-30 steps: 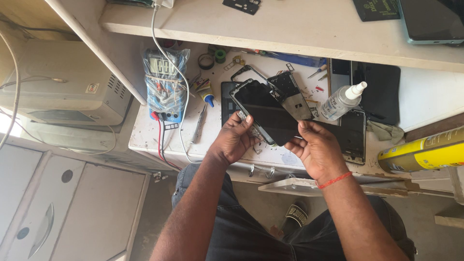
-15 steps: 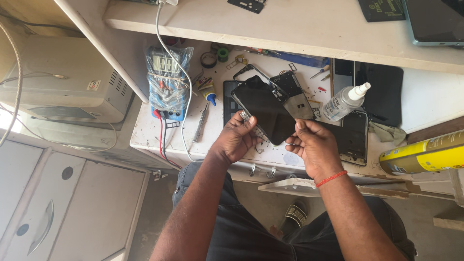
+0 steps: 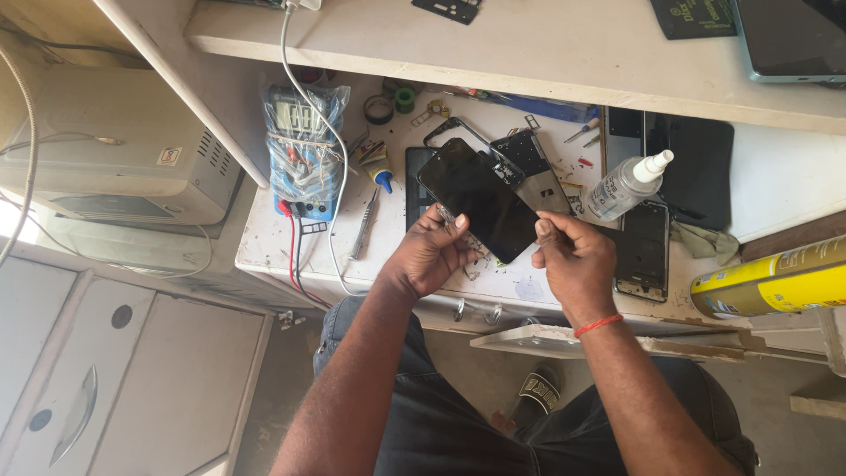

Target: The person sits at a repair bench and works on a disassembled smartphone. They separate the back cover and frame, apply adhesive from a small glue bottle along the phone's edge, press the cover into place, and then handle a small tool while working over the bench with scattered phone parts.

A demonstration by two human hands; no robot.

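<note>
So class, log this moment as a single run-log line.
left hand: grips flat black glass phone screen | right hand: pinches its lower edge | screen: tilted above white workbench

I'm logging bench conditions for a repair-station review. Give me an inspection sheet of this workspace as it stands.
Surface: white worktop, stained and scuffed, under a shelf.
Job's things: black phone screen panel, held tilted above the bench by both hands.
Clutter: multimeter in a plastic bag, small glue tube, tape rolls, clear squeeze bottle, open phone body, yellow spray can.
Hands: left hand grips the panel's lower left edge; right hand pinches its lower right corner.
Cables: white cable running down from the shelf; red and black leads.
Surroundings: grey cabinet, beige appliance.
</note>
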